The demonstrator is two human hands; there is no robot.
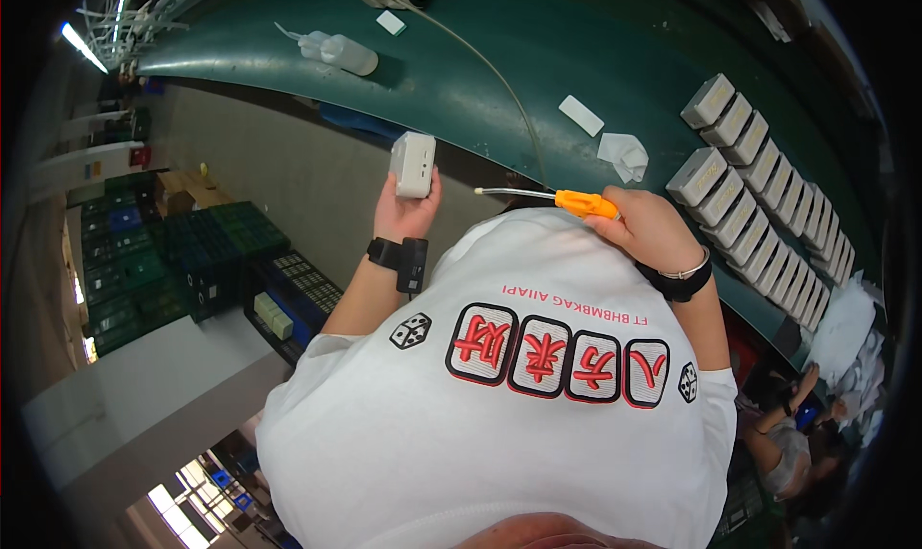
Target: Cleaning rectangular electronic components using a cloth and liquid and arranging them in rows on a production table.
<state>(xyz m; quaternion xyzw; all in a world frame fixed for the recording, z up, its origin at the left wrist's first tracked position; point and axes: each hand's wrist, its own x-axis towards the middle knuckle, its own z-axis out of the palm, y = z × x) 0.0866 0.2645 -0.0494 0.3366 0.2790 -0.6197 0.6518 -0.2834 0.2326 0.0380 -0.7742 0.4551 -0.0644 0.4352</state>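
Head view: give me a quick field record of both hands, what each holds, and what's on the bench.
left hand: holds a small white box up off the bench
right hand: grips an orange-handled tool, tip pointing toward the box
bench: green surface
right side: rows of white boxes
far side: squeeze bottle
near tool: crumpled white cloth
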